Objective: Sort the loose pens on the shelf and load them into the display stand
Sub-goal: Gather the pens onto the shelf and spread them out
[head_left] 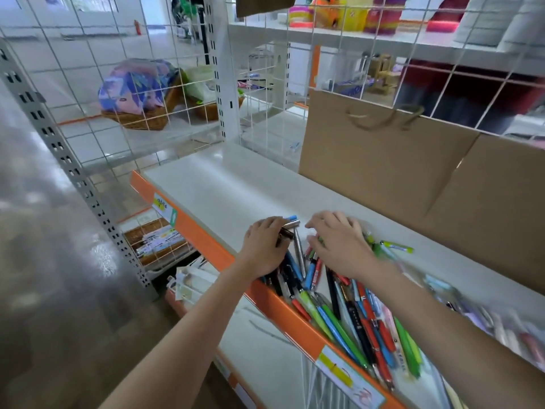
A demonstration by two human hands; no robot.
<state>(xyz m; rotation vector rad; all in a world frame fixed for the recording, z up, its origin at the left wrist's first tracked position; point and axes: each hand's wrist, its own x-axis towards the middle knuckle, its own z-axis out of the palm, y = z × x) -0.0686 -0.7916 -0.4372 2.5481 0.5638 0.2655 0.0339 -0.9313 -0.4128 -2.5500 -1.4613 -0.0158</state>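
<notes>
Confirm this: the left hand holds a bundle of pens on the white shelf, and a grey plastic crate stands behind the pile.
One thing is wrong. The head view shows brown cardboard boxes, not a grey plastic crate, behind the pile of pens. The left hand does hold a bundle of pens on the white shelf.

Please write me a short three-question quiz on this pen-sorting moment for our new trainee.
1. True or false: the left hand holds several pens at once.
2. What does the right hand do? A) lifts the brown paper bag B) reaches with spread fingers into the pile of loose pens C) rests on the wicker basket
3. Fill in: the front edge of the shelf is coloured ______.

Key: 1 true; 2 B; 3 orange.
</notes>
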